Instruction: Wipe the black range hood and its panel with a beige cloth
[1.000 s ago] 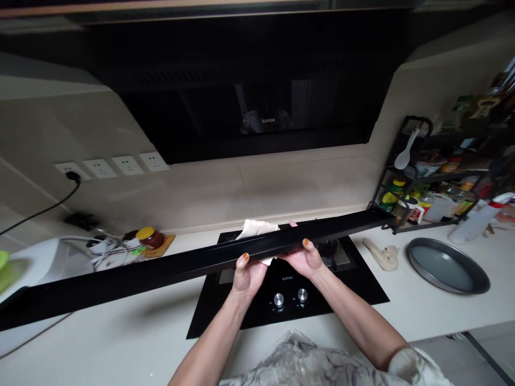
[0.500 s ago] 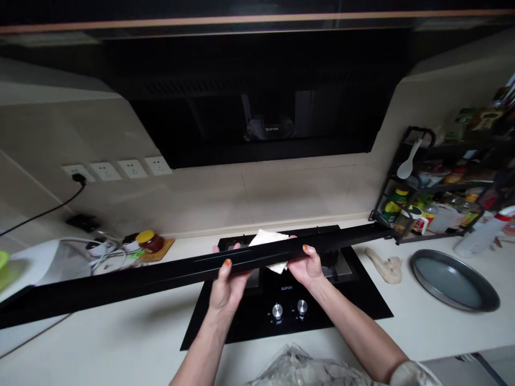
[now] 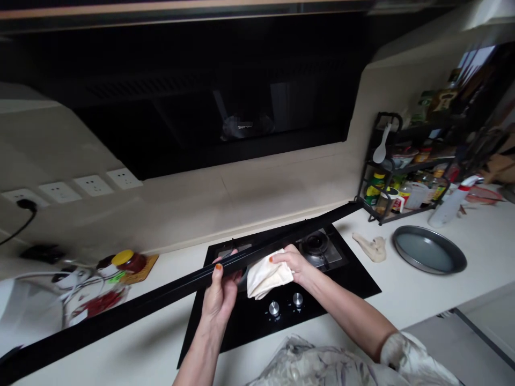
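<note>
I hold a long black strip (image 3: 161,295) that runs from the lower left up across the counter to the spice rack (image 3: 402,177). My left hand (image 3: 219,292) grips it near its middle, thumb on top. My right hand (image 3: 293,262) holds a cream cloth (image 3: 267,276) bunched against the near side of the strip, just right of my left hand. Both hands hover over the black gas hob (image 3: 281,289) with its two knobs (image 3: 285,304). Above hangs the black range hood (image 3: 209,102).
A grey round tray (image 3: 428,249) and a crumpled rag (image 3: 370,247) lie on the white counter at right, with a spray bottle (image 3: 453,202) by the rack. At left are jars (image 3: 124,261), cables, wall sockets (image 3: 76,186) and a white appliance (image 3: 28,311).
My right hand came off the strip's far side and now presses the cloth on its near side. The strip tilted and shifted left; the view turned right.
</note>
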Action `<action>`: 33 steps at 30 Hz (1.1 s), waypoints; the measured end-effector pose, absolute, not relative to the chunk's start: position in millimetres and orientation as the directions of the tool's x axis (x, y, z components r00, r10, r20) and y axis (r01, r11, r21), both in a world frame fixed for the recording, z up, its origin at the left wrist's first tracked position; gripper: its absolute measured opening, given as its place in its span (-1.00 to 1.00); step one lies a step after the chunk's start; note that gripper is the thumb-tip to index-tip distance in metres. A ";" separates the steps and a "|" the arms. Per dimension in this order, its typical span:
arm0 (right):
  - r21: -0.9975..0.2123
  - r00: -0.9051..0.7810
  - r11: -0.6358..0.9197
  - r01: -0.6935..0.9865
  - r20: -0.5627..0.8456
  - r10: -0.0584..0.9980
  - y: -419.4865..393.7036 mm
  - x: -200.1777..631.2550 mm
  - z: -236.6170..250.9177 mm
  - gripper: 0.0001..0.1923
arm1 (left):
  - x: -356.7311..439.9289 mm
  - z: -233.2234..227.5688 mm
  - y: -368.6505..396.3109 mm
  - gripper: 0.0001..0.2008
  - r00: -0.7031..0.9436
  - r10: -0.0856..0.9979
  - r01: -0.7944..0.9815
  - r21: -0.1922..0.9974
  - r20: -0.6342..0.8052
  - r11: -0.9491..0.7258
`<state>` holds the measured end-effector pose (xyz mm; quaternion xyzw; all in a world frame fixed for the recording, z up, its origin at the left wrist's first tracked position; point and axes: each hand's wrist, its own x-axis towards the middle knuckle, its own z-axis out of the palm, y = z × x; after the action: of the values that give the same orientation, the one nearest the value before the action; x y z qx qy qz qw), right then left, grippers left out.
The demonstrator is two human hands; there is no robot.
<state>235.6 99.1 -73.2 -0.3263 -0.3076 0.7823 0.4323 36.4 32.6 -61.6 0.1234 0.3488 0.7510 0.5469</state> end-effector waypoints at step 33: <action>-0.668 -0.359 0.737 0.102 0.666 0.654 83.5 227.1 -74.5 -0.61 | 31.1 -42.8 19.9 -0.43 -0.314 0.885 -0.842 0.532 -0.344 -0.092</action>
<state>227.1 83.5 -74.5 -0.2424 -0.7791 0.2697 0.5114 31.1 19.9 -42.8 0.0323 0.3351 0.7381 0.5848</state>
